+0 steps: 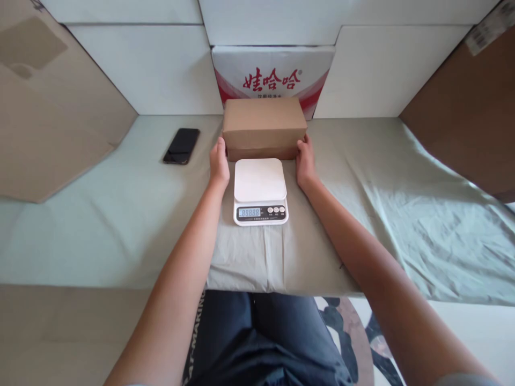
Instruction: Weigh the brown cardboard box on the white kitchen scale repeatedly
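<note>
While left hand (219,162), right hand (306,162) grip oblong cardboard box (264,128), cloth (257,257) wrinkles below.

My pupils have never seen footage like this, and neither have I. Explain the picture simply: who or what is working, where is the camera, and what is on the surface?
There is no machine here, just a person's two bare hands. The one picture comes from a camera worn on the head, looking forward and down, so the arms reach away from us.

The left hand and right hand grip a brown cardboard box by its two ends. Whether it is lifted or resting is hard to tell.

A pale green cloth covers the surface. Nearer to the person than the box is a white digital scale; a dark phone lies to the left. Behind the brown box stands a white carton with red lettering.
</note>
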The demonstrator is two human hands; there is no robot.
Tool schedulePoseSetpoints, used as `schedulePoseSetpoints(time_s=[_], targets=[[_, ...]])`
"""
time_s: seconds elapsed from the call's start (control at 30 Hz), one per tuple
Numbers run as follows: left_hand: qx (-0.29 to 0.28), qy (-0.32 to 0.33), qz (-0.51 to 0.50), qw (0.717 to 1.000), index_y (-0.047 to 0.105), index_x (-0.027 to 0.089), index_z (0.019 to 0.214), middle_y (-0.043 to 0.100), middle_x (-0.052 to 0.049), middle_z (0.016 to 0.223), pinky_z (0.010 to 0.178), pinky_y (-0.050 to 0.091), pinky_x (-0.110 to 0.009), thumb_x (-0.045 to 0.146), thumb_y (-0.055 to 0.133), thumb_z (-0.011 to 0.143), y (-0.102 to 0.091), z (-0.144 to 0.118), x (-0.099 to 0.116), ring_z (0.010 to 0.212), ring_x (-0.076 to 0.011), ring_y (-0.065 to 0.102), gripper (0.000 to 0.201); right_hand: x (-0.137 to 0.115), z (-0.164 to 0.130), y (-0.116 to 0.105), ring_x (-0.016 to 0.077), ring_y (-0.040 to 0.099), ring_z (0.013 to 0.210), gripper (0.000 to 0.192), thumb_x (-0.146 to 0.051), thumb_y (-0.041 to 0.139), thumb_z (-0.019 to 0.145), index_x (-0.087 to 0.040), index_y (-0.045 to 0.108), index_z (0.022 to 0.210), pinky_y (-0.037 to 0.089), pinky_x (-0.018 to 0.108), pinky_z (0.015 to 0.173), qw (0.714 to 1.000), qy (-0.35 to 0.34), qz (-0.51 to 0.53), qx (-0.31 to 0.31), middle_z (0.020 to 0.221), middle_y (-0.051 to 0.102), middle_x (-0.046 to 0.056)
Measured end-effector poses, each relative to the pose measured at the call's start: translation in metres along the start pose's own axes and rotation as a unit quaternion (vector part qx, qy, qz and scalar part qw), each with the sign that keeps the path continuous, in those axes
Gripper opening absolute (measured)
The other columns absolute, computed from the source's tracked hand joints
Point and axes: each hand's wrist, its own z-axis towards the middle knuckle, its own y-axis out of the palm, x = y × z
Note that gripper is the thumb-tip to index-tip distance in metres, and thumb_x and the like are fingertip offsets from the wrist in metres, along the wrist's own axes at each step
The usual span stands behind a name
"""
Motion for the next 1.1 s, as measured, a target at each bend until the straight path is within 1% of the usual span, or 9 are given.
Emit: schedulePoseSetpoints(time_s=[0.07,0.17,0.27,0.4,0.5,0.7,0.83,0.93,1.1], targets=[[-0.003,0.004,-0.002,1.0,0.076,0.02,0.121,0.073,-0.019,0.139,0.125,0.046,-0.052,0.094,0.055,0.082,0.0,0.0,0.0,0.143,-0.0352,0.064,0.086,-0.011,-0.009,0.006,0.0302,0.048,0.159,0.081,-0.073,0.054,0.086,-0.031,0.049,0.156,0.029,0.055,0.141,1.0,0.007,0.004,0.026,0.164,0.058,0.003],[-0.008,0.009,-0.01,1.0,0.076,0.022,0.121,0.073,-0.016,0.139,0.125,0.045,-0.049,0.091,0.058,0.083,0.001,-0.001,0.0,0.148,-0.0347,0.06,0.08,-0.026,-0.019,0.009,0.0323,0.049,0.156,0.078,-0.064,0.062,0.083,-0.031,0.053,0.153,0.028,0.054,0.142,1.0,0.008,0.003,0.012,0.16,0.062,0.003],[-0.008,0.006,-0.008,1.0,0.076,0.024,0.118,0.074,-0.014,0.137,0.125,0.046,-0.049,0.09,0.059,0.083,0.0,-0.001,0.0,0.147,-0.0344,0.06,0.077,-0.033,-0.022,0.008,0.0336,0.048,0.156,0.076,-0.063,0.063,0.081,-0.03,0.054,0.149,0.026,0.055,0.142,1.0,0.019,0.005,0.008,0.159,0.062,0.004],[0.007,-0.002,-0.008,1.0,0.075,0.022,0.109,0.076,-0.014,0.13,0.122,0.05,-0.049,0.092,0.061,0.08,-0.002,0.001,-0.003,0.138,-0.033,0.067,0.078,-0.034,-0.021,0.007,0.0327,0.045,0.157,0.072,-0.063,0.062,0.083,-0.031,0.054,0.147,0.026,0.056,0.142,1.0,0.02,-0.01,-0.005,0.158,0.063,0.003],[0.01,-0.005,-0.012,1.0,0.074,0.022,0.108,0.076,-0.014,0.129,0.122,0.05,-0.048,0.09,0.061,0.082,-0.004,0.003,-0.006,0.14,-0.0325,0.065,0.074,-0.033,-0.022,0.006,0.0321,0.048,0.155,0.07,-0.063,0.061,0.085,-0.03,0.055,0.147,0.028,0.055,0.141,1.0,0.014,-0.019,-0.013,0.158,0.063,0.004],[0.011,-0.003,-0.015,1.0,0.074,0.024,0.106,0.076,-0.011,0.129,0.122,0.049,-0.048,0.089,0.062,0.082,-0.004,0.004,-0.006,0.139,-0.0321,0.065,0.071,-0.028,-0.02,0.004,0.0325,0.044,0.16,0.068,-0.063,0.06,0.089,-0.029,0.053,0.148,0.025,0.056,0.143,0.999,0.014,-0.028,-0.012,0.16,0.061,0.005],[0.01,-0.007,-0.022,1.0,0.075,0.024,0.111,0.076,-0.011,0.131,0.123,0.048,-0.047,0.087,0.063,0.082,-0.004,0.005,-0.005,0.143,-0.0323,0.063,0.071,-0.026,-0.018,0.004,0.0318,0.047,0.157,0.067,-0.055,0.059,0.088,-0.026,0.054,0.148,0.028,0.054,0.142,1.0,0.006,-0.014,-0.004,0.159,0.062,0.005],[0.012,-0.017,-0.033,0.999,0.076,0.025,0.108,0.077,-0.008,0.129,0.122,0.049,-0.043,0.085,0.065,0.083,-0.004,0.004,-0.004,0.143,-0.0308,0.064,0.066,-0.027,-0.019,0.004,0.0316,0.048,0.155,0.065,-0.05,0.06,0.086,-0.028,0.055,0.147,0.029,0.054,0.141,1.0,0.014,-0.009,0.001,0.159,0.062,0.002],[0.006,-0.023,-0.026,0.999,0.075,0.023,0.107,0.077,-0.01,0.128,0.121,0.05,-0.043,0.078,0.062,0.09,-0.005,0.002,-0.004,0.143,-0.0312,0.063,0.059,-0.033,-0.022,0.005,0.0326,0.045,0.158,0.068,-0.058,0.062,0.084,-0.03,0.056,0.146,0.026,0.055,0.143,1.0,0.015,-0.011,-0.025,0.158,0.063,0.003]])
